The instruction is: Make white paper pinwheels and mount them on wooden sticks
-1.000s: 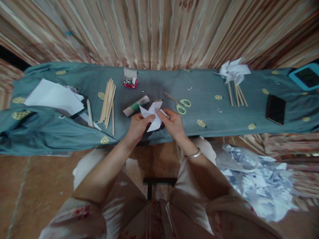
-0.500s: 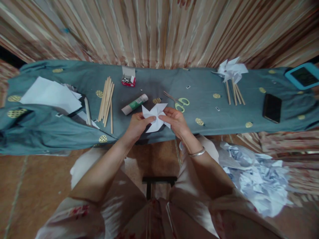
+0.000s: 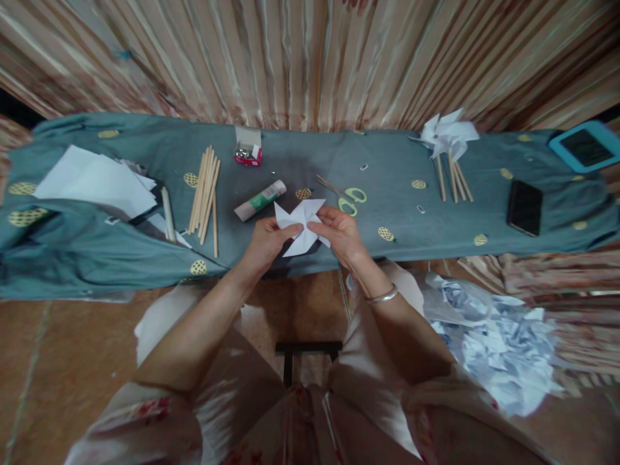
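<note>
A white paper pinwheel (image 3: 306,241) is held between my two hands above the near edge of the cloth-covered table (image 3: 320,155). My left hand (image 3: 267,242) pinches it from the left, thumb on its centre. From the right, my right hand (image 3: 343,234) grips it, thumb also pressed near the middle and fingers behind the paper. The fingers under the paper are partly hidden. Just beyond lie a glue stick (image 3: 260,199) on the left and scissors with yellow-green handles (image 3: 349,199) on the right.
Wooden sticks (image 3: 205,197), white paper sheets (image 3: 94,184) and a small red box (image 3: 248,152) of metal pieces lie left. Finished pinwheels (image 3: 448,135) on sticks, a black phone (image 3: 525,206) and a blue-framed device (image 3: 584,147) sit right. A bag of paper scraps (image 3: 504,349) is on the floor.
Both hands keep the same pinch on the pinwheel, with hardly any movement. The whole view has shifted very slightly.
</note>
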`<state>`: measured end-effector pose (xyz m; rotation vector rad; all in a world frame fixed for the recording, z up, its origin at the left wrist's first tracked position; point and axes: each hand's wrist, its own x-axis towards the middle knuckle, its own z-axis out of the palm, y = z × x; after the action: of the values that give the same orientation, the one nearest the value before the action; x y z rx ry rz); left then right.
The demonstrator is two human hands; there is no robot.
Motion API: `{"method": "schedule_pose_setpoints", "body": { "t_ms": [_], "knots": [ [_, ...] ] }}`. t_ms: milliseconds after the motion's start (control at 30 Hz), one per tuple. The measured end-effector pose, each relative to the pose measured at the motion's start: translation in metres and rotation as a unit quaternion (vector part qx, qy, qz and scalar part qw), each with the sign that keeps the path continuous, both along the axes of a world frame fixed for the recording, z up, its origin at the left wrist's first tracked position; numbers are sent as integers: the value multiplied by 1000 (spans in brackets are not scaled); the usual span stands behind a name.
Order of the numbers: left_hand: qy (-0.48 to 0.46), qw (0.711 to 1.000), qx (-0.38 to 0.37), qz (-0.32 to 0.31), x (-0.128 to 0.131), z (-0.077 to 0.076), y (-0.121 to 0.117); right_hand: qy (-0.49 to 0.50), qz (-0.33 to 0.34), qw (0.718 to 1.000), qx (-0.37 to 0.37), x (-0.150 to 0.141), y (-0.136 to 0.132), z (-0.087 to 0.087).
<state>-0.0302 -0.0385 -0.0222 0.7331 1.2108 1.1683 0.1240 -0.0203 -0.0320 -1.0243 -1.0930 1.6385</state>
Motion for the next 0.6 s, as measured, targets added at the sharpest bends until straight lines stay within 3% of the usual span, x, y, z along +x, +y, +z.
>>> {"method": "schedule_pose_setpoints", "body": {
  "t_ms": [333,600],
  "knots": [
    [15,1000,4,14,2,2,-2,-26,-13,999,35,-1,-1,-1],
    [-45,998,-35,23,-6,2,4,-26,-65,997,-12,3,2,5]
  ]
}}
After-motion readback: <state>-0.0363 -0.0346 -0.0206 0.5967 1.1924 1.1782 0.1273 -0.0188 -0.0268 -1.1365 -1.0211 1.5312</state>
